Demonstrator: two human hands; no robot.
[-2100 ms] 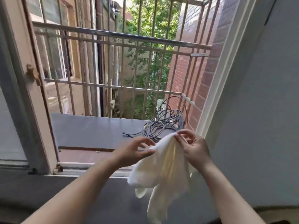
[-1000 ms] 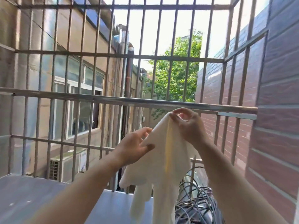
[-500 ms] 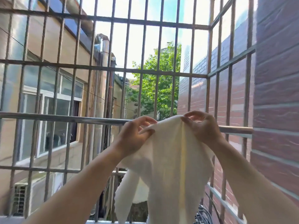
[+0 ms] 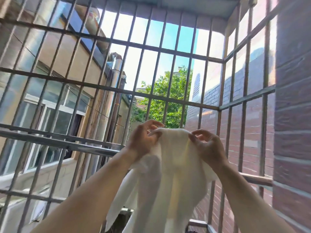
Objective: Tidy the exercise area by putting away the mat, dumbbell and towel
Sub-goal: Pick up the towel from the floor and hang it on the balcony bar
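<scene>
A thin white towel (image 4: 170, 175) hangs from both my hands in front of the window's metal bars. My left hand (image 4: 143, 140) pinches its top edge on the left and my right hand (image 4: 207, 145) pinches it on the right, with the cloth arched between them. The rest of the towel droops down between my forearms, out of the bottom of the view. The top edge is raised just above the thick horizontal rail (image 4: 67, 145). No mat or dumbbell is in view.
A cage of grey metal bars (image 4: 151, 46) encloses the space outside the window. A red brick wall (image 4: 294, 115) rises on the right. Beyond the bars stand a beige building with windows (image 4: 55, 115) and a green tree (image 4: 166, 101).
Both hands have lifted the towel from sill height to above the thick rail and spread its top edge wider. My view has tilted upward, so the sill and cable coil have dropped out of sight.
</scene>
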